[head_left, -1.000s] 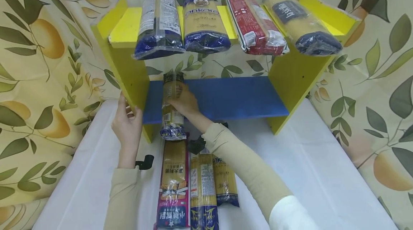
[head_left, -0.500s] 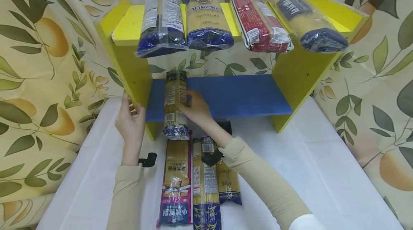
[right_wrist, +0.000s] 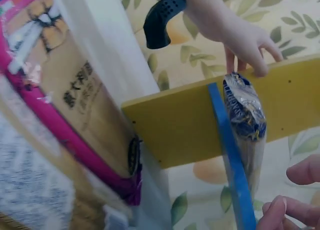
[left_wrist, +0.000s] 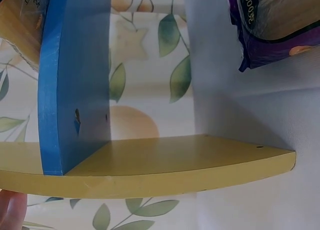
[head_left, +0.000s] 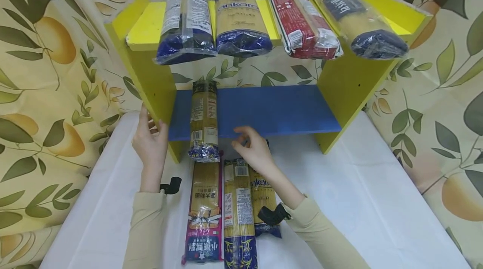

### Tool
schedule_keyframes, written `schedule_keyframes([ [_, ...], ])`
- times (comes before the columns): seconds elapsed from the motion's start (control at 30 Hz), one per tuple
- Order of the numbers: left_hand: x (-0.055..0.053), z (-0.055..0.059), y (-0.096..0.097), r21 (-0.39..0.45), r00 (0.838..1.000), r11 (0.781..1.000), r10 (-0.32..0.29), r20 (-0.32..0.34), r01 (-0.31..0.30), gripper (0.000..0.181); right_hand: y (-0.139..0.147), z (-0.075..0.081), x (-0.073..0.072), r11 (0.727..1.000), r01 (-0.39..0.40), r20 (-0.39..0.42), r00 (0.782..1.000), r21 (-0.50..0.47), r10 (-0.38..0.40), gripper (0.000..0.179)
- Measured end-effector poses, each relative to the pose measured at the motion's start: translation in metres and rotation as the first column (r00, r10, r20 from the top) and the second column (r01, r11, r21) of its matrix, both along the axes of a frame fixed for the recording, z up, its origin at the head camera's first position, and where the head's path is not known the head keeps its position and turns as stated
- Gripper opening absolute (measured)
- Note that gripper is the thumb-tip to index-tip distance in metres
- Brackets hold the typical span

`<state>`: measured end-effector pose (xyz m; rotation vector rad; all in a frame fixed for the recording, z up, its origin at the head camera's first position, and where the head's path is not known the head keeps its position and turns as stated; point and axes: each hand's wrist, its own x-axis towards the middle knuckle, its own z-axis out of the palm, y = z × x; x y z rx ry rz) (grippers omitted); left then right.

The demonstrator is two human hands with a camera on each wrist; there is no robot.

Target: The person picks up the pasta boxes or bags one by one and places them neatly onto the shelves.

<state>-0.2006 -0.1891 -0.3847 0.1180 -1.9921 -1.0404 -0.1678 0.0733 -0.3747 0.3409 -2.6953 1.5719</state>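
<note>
The shelf [head_left: 341, 84] is gripped at its side panel by the left hand [head_left: 151, 145], thumb and fingers on opposite faces; four packets [head_left: 241, 21] are supported above both hands. Three packets [head_left: 237, 202] are laid below the right hand [head_left: 256, 151], whose loosely bent fingers are kept free of any load. The pasta packet [head_left: 203, 118] is seated between the hands, on the blue board [head_left: 279, 109]
</note>
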Motion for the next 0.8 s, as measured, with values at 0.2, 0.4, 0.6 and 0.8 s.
schedule_keyframes([
  [0.2, 0.002, 0.000, 0.001, 0.002, 1.000, 1.000, 0.006, 0.008, -0.006, 0.055, 0.018, -0.016, 0.023, 0.999, 0.039, 0.019, 0.999, 0.002, -0.039, 0.040],
  [0.4, -0.001, 0.000, -0.001, -0.041, 1.000, 0.999, 0.027, -0.003, -0.027, 0.053, 0.034, -0.037, 0.035, 0.995, 0.096, 0.043, 0.994, 0.036, -0.097, 0.042],
  [0.6, -0.004, -0.002, -0.001, -0.038, 1.000, 0.999, 0.026, -0.013, -0.026, 0.051, 0.051, -0.057, 0.045, 0.972, 0.195, 0.076, 0.976, 0.131, -0.206, 0.048],
  [0.8, -0.003, -0.002, -0.001, -0.036, 1.000, 0.999, 0.022, -0.007, -0.023, 0.050, 0.061, -0.075, 0.052, 0.945, 0.224, 0.106, 0.961, 0.238, -0.254, 0.055],
])
